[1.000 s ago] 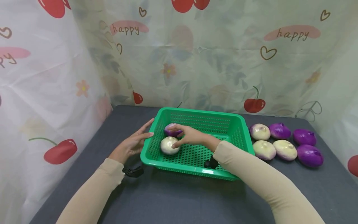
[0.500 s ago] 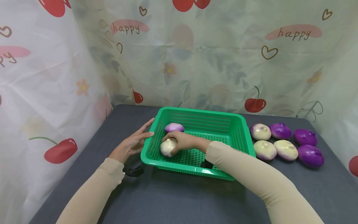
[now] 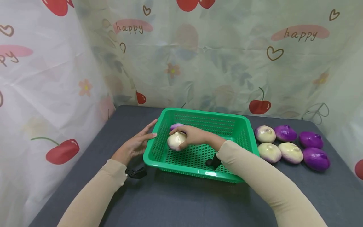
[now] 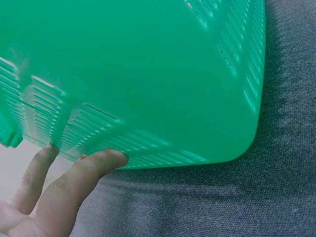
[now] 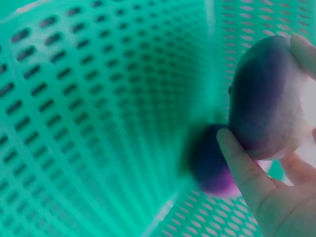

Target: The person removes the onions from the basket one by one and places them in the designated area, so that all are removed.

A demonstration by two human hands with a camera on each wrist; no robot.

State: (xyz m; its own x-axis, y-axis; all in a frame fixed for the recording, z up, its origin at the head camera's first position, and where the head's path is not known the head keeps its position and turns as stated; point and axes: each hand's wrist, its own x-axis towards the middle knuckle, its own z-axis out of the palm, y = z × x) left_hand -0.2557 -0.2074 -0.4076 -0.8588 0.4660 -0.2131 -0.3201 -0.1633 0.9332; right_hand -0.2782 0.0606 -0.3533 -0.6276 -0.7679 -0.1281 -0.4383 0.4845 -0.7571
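My right hand (image 3: 195, 136) pinches a whitish onion (image 3: 175, 142) between thumb and fingers, inside a green plastic basket (image 3: 181, 170). In the right wrist view this onion (image 5: 269, 94) shows a dark purple side and hangs close over the basket's perforated floor. A purple onion (image 3: 177, 126) lies just behind it, partly covered by my fingers. Over at the basket's left end, my left hand (image 3: 135, 145) touches the outside with extended fingers, its thumb at the rim. The left wrist view shows fingertips (image 4: 111, 159) against the slotted outer wall.
Right of the basket, several onions stand in two rows on the dark table: whitish ones (image 3: 269, 153) nearer the basket, purple ones (image 3: 316, 159) farther right. A printed curtain (image 3: 210, 63) hangs behind the table. A thin cable (image 3: 316, 110) lies at the back right corner.
My right hand has closed its fingers on the whitish onion and raised it slightly, back and to the right. The left hand keeps its place at the basket.
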